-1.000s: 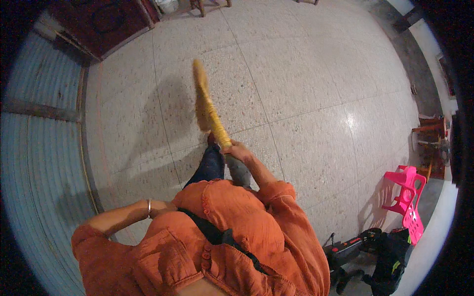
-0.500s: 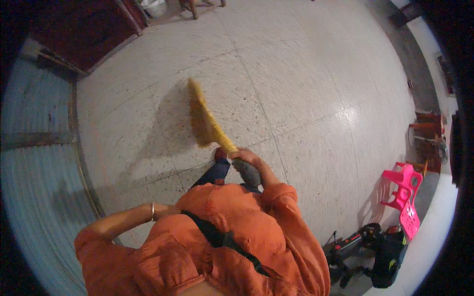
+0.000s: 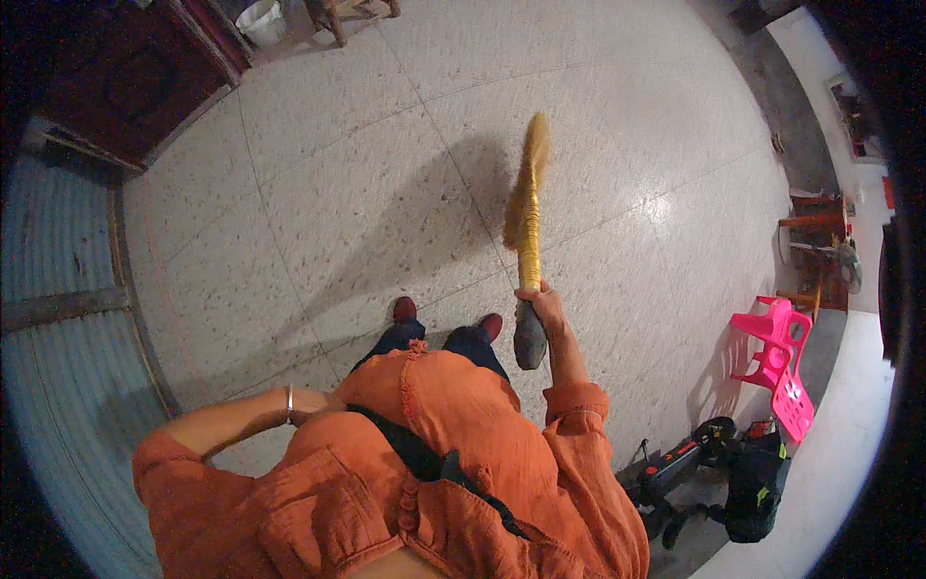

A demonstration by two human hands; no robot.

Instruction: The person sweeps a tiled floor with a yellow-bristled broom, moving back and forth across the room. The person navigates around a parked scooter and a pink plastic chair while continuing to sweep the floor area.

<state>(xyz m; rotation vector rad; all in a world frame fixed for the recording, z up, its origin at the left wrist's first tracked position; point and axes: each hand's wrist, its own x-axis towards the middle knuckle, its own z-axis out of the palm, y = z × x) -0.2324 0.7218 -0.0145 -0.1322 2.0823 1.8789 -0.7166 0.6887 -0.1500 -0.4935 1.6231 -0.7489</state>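
Gripped in a person's right hand (image 3: 543, 302), its fingers wrapped where yellow binding meets a dark gray end, a short straw-colored broom (image 3: 530, 217) extends over a speckled floor (image 3: 318, 145), left of and well apart from a pink plastic chair (image 3: 772, 352); whether the bristles touch down cannot be told. The left hand (image 3: 313, 400), far to the left of the chair, lies at the front of an orange shirt (image 3: 415, 425), its fingers hidden and its grip impossible to tell (a silver-toned bangle (image 3: 289, 405) circles that wrist). Also left of the chair, 2 dark red shoes (image 3: 405, 309) stand slightly apart. Just below the chair sits a black bag (image 3: 754, 492); just above it stands wooden furniture (image 3: 818, 206). Far to the chair's upper left, a white bucket (image 3: 260, 21) appears near a dark red door (image 3: 135, 87).
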